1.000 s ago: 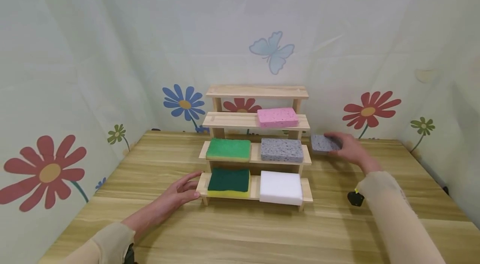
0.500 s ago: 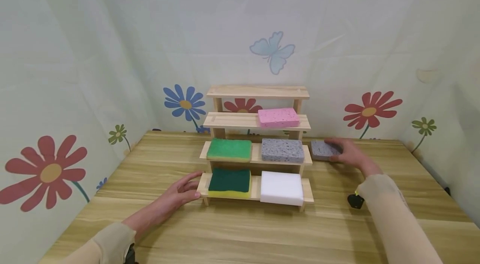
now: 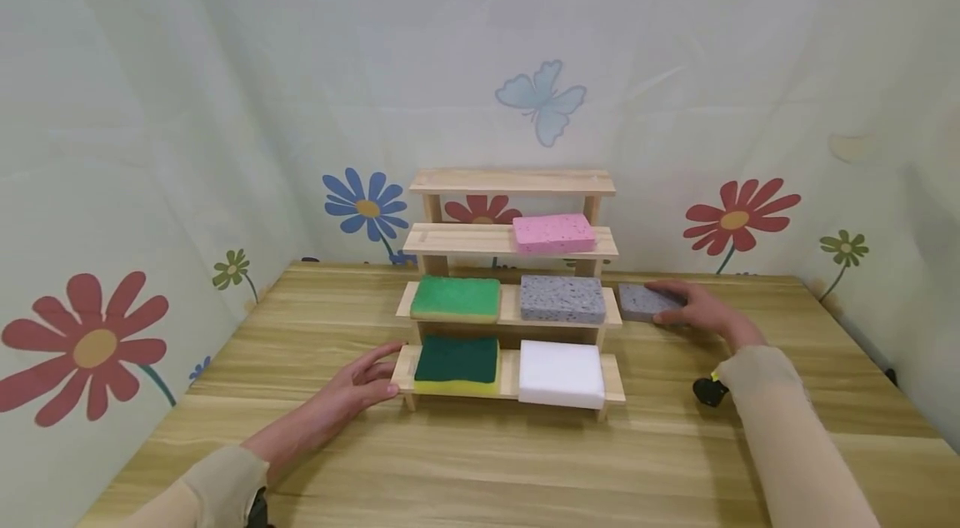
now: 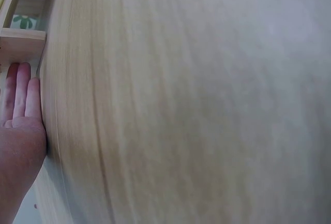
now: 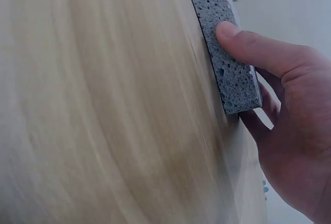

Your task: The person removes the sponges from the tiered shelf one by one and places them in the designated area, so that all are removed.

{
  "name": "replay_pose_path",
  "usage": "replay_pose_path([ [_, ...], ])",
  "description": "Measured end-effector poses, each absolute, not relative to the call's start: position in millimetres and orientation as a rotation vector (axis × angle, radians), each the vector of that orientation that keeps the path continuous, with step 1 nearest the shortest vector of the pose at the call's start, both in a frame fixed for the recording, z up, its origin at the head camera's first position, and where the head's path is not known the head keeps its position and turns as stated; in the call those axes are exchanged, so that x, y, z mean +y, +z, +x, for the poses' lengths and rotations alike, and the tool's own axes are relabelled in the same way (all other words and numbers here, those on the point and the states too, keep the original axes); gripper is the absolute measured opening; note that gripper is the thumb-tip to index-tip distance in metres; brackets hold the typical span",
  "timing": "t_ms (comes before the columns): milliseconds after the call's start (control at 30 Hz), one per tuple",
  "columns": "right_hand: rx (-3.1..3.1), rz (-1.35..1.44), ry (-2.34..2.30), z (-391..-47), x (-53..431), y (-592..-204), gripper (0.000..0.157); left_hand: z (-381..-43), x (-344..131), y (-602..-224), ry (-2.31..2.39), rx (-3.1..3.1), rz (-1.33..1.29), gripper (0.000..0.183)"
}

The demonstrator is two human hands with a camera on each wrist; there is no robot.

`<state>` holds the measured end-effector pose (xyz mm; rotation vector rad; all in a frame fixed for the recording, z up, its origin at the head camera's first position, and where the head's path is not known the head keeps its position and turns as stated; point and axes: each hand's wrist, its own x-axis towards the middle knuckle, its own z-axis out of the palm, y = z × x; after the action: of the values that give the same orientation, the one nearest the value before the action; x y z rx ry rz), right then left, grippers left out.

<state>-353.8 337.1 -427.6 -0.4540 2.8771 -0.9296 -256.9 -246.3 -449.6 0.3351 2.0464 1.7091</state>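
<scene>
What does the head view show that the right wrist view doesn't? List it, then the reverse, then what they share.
Only the head view: the left hand at the left end of the stepped rack, and the rack's pink sponge, light green sponge, speckled gray sponge, dark green and yellow sponge and white sponge.

Only the right wrist view: clear pits in the side of the held gray sponge, and the thumbnail.

Both: the right hand holding that sponge, the table and part of the flowered cloth.
</scene>
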Motion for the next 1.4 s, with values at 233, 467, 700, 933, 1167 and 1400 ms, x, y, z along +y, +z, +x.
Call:
replay_pose_path([
  [233, 2.810, -0.459, -0.985, -359.0, 340.4, -429.2, 0.069, -256.5, -247.0, -448.5, 1.698, 2.053, 0.329, 0.071],
  [467, 2.811, -0.470, -0.972, -359.8, 340.8, -427.4, 0.070, -256.3, -246.5, -446.9, 1.700, 2.051, 0.335, 0.071],
  [700, 2.793, -0.445, -0.995, -357.8, 340.2, -426.2, 0.070, -256.3, -245.7, -446.8, 1.698, 2.049, 0.328, 0.071],
  [933, 2.777, -0.423, -1.008, -356.2, 337.5, -424.0, 0.070, -256.6, -246.1, -448.4, 1.697, 2.061, 0.328, 0.072],
  [1167, 2.779, -0.419, -0.996, -357.0, 337.1, -424.0, 0.071, -257.8, -247.0, -450.0, 1.699, 2.055, 0.340, 0.072],
  [1400, 2.777, -0.417, -1.001, -358.1, 337.6, -424.7, 0.071, -258.6, -247.4, -451.1, 1.694, 2.055, 0.346, 0.071],
])
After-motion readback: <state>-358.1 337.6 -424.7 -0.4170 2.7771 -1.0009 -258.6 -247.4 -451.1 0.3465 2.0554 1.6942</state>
